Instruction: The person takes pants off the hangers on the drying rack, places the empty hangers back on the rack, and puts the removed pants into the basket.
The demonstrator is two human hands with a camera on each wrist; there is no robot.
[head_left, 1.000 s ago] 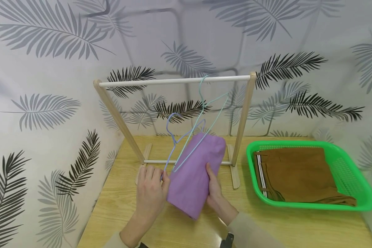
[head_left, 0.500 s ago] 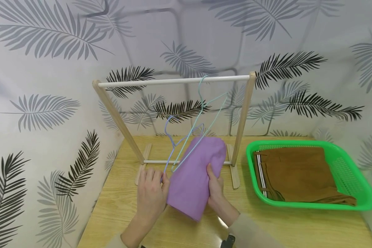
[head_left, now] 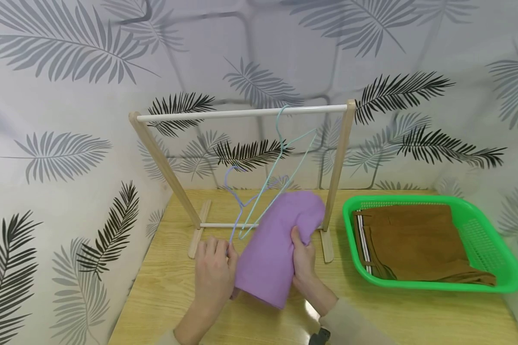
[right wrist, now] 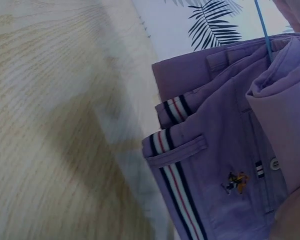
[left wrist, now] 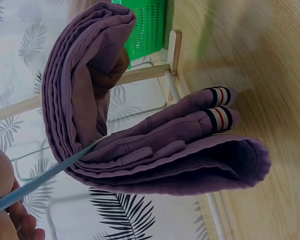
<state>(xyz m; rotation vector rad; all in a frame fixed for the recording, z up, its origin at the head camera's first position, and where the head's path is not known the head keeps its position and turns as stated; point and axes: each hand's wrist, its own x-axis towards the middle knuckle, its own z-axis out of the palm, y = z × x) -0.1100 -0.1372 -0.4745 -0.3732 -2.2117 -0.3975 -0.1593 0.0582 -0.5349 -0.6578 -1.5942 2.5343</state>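
Note:
Purple trousers (head_left: 265,258), folded lengthwise, hang over the bar of a blue hanger (head_left: 236,221) in front of the rack. My left hand (head_left: 213,268) grips the hanger at its left end, fingers curled round it. On the right, my right hand (head_left: 304,261) holds the trousers, thumb on the outer face and fingers tucked behind. The left wrist view shows the trousers (left wrist: 57,110) bent over the hanger bar (left wrist: 35,184). The right wrist view shows the waistband of the trousers (right wrist: 210,160), with its striped trim, button and small embroidered figure.
A wooden rack with a white rail (head_left: 224,115) stands on the table (head_left: 164,297) against the leaf-patterned wall. On its rail hangs a mint hanger (head_left: 281,143), overlapping the blue one in the head view. A green basket (head_left: 431,285) at right holds folded brown trousers (head_left: 414,244).
The blue hanger has dropped slightly and tilted. My right hand and the upper part of the trousers have shifted right, and the left hand has moved a little right and down.

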